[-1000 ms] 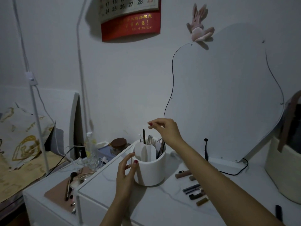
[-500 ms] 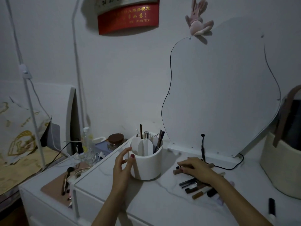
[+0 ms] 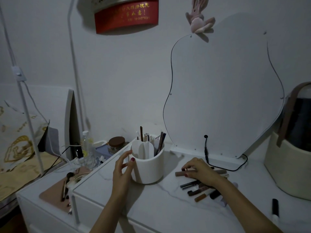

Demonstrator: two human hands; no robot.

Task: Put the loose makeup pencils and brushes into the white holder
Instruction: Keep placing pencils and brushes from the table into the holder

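A white round holder [image 3: 149, 169] with inner dividers stands on the white marble-look tabletop [image 3: 161, 207]; several pencils and brushes stick up from its back compartments. My left hand [image 3: 122, 170] cups the holder's left wall, thumb and fingers spread against it. To the right lies a loose pile of makeup pencils [image 3: 200, 190]. My right hand [image 3: 200, 170] rests on the pile's far end, fingers curled around a brown tube-like pencil [image 3: 180, 173] that still lies on the table.
A wavy-edged mirror [image 3: 223, 91] leans behind with a black cable [image 3: 206, 148] at its base. A cream basket [image 3: 289, 169] stands at right, a black pen [image 3: 275, 208] near the front edge. Left, a lower surface holds a pink mat with brushes [image 3: 65, 189], a bottle and a jar.
My right hand came down from above the holder to the pencil pile and closed its fingers on a brown pencil. My left hand stayed on the holder.
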